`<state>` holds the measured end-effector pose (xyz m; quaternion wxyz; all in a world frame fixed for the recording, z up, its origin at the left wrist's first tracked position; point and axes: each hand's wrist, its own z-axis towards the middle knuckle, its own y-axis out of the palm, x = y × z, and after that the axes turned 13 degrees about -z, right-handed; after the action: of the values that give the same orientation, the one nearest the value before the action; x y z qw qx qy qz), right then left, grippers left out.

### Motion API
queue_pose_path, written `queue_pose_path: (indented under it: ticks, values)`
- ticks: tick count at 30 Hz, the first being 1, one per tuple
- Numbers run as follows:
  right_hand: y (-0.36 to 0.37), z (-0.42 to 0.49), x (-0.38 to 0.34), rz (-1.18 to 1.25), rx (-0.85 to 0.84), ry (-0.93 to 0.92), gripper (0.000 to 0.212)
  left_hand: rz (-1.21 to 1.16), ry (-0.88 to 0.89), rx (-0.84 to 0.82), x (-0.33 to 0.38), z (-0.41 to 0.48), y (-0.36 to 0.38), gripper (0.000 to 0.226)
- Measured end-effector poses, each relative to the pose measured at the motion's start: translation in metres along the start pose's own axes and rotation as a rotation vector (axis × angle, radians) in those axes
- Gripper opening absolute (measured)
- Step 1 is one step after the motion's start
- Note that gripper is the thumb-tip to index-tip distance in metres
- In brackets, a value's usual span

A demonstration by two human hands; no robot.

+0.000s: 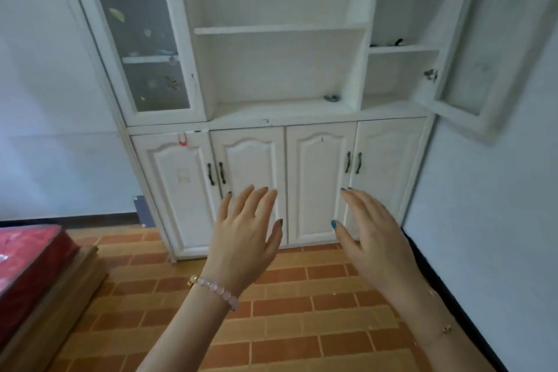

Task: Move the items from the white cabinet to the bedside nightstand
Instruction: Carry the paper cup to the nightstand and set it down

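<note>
Head view, facing a tall white wooden cabinet [271,118] with open centre shelves, a shut glass-paned door [142,39] at upper left and an open glass-paned door [465,75] at upper right. Below, four shut panelled lower doors [250,184] with dark handles.

Task items: small blue-grey ring-shaped object [332,97] on the lowest open centre shelf, near its right end; thin dark objects [395,43] on the middle shelf of the right compartment, too small to identify. Behind the shut glass, a few pale and yellow shapes, blurred.

Left hand [244,238] raised in front of the lower doors, back toward the camera, fingers straight and spread, holding nothing; string of pale pink beads [216,288] round its wrist. Right hand [371,235] raised alongside, apart from the left, fingers straight and close together, thumb out, likewise empty; thin chain [446,328] on its wrist. Nails painted teal.

At lower left, red mattress [30,254] on a light wooden bed frame [60,290]. Underfoot, orange brick-patterned floor [287,311]. Small red-and-white clip [181,139] at the top edge of the leftmost lower door.
</note>
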<state>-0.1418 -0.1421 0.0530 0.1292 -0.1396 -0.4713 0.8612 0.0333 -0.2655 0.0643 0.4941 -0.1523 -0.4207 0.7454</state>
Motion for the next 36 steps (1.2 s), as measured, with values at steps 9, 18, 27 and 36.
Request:
queue_pose_path:
  ticks: [9,18,27,36]
  values:
    - [0.029,0.115,0.064,-0.095,0.074,0.139,0.062,-0.08,0.174,-0.01,-0.026,0.141,0.084,0.048]
    - [0.065,0.161,0.144,-0.19,0.041,0.331,0.068,-0.18,0.269,-0.112,-0.019,0.238,0.179,0.051]
    - [0.095,0.211,0.236,-0.18,0.035,0.387,0.069,-0.248,0.308,-0.134,0.009,0.308,0.264,0.05]
    - [0.118,0.295,0.368,-0.133,0.072,0.352,0.066,-0.221,0.274,-0.122,0.06,0.417,0.351,0.049]
